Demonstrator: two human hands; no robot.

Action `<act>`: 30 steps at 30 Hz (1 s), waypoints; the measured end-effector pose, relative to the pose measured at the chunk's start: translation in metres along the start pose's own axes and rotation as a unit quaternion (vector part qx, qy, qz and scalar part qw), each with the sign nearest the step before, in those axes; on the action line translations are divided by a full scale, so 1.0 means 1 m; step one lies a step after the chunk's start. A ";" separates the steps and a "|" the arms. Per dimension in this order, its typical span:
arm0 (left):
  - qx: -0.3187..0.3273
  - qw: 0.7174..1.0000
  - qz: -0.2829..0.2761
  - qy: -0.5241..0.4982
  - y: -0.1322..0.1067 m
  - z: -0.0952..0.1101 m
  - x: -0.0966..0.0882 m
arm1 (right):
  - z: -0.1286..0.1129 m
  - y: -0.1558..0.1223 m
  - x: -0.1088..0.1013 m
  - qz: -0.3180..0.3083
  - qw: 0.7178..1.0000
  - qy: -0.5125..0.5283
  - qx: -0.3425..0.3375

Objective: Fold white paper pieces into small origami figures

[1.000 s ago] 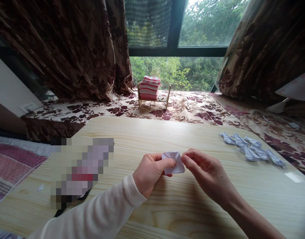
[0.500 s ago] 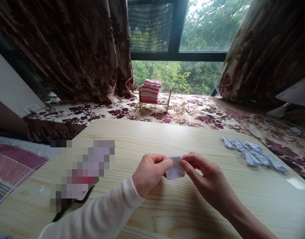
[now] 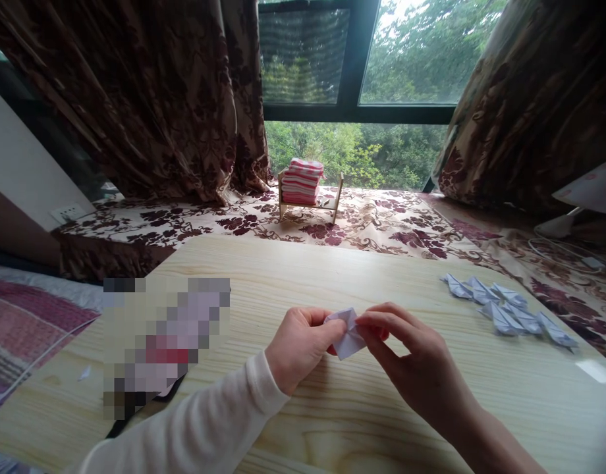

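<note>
A small pale lilac folded paper piece (image 3: 349, 332) is held just above the light wooden table (image 3: 303, 270), pinched between both hands. My left hand (image 3: 303, 345), in a cream sleeve, grips its left side with thumb and fingers closed. My right hand (image 3: 416, 362) pinches its right edge with thumb and forefinger, the other fingers curled. Part of the paper is hidden by my fingers.
Several finished folded paper pieces (image 3: 510, 309) lie in a row at the table's right. A blurred-out object (image 3: 165, 342) lies at the left. Beyond the table is a floral window seat with a small wooden rack of striped cloth (image 3: 303, 184), curtains, and a white lamp (image 3: 579, 197) at right.
The paper has been folded smaller and tilted, and my right fingers have closed further over its right edge. Both hands sit slightly lower in view.
</note>
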State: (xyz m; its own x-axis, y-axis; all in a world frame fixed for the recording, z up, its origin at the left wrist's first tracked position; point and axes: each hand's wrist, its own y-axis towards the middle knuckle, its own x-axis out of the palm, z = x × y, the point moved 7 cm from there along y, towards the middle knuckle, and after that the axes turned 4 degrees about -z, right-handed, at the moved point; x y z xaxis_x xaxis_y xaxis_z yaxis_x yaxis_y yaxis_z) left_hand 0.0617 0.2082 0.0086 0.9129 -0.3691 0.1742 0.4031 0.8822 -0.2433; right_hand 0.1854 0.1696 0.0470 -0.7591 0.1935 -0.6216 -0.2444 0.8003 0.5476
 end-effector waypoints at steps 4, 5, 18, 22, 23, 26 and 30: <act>0.001 1.000 0.004 0.000 0.000 0.000 0.000 | -0.001 0.001 -0.001 -0.009 1.000 -0.020 -0.012; 0.001 1.000 0.005 -0.001 0.000 -0.001 0.000 | -0.002 0.001 -0.001 -0.010 0.999 -0.032 -0.020; 0.012 1.000 0.009 0.013 0.000 -0.002 -0.001 | -0.005 0.002 0.001 -0.026 0.998 -0.057 -0.026; 0.022 0.999 -0.002 0.029 0.001 -0.002 0.000 | -0.003 0.003 0.003 -0.026 1.000 -0.012 0.002; 0.024 0.999 -0.004 0.031 0.001 -0.002 0.000 | -0.002 0.003 0.003 -0.026 1.000 0.000 0.010; 0.027 0.999 -0.001 0.035 0.001 -0.001 0.000 | 0.001 0.004 0.006 -0.023 0.999 0.025 0.034; 0.026 0.999 0.001 0.032 0.001 -0.001 0.000 | 0.006 0.003 0.006 -0.014 0.997 0.036 0.062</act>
State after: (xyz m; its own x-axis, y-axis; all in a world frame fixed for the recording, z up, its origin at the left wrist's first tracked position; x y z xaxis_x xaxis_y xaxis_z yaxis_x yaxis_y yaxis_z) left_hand 0.0621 0.2086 0.0075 0.9170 -0.3831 0.1114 0.3981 0.8968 -0.1930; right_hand 0.1838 0.1770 0.0416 -0.7950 0.1325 -0.5920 -0.1929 0.8700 0.4537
